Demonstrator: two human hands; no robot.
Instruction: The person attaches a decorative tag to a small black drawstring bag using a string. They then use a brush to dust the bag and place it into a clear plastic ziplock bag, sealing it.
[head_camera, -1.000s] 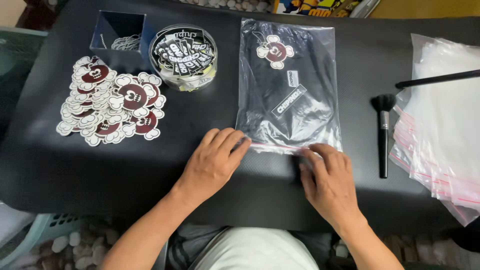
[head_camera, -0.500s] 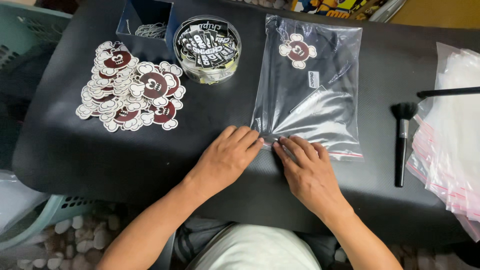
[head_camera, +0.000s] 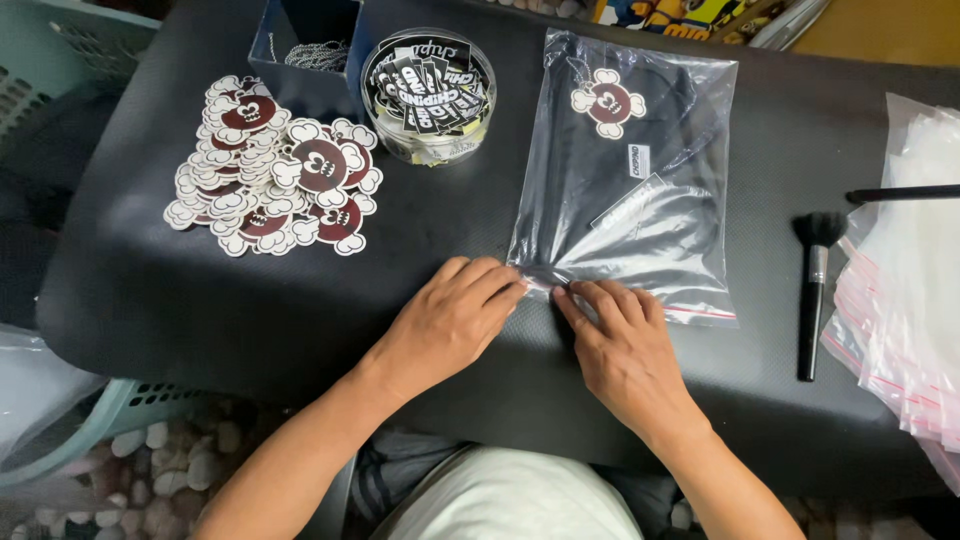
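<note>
Pressing flat on the near edge of the clear zip bag (head_camera: 625, 190): left hand (head_camera: 455, 318) and right hand (head_camera: 622, 345) both lie open, fingers extended, gripping nothing, fingertips on the seal strip at its near-left corner. Bag lies flat mid-counter (head_camera: 200, 310), beyond the hands. Judgement: light, soft, slick film; a pinch at the seal edge or corners should hold better than the slippery face. Inside: folded dark garment, flower-shaped badge near the far end. Further left, sticker pile (head_camera: 272, 180); brush (head_camera: 812, 290) right.
</note>
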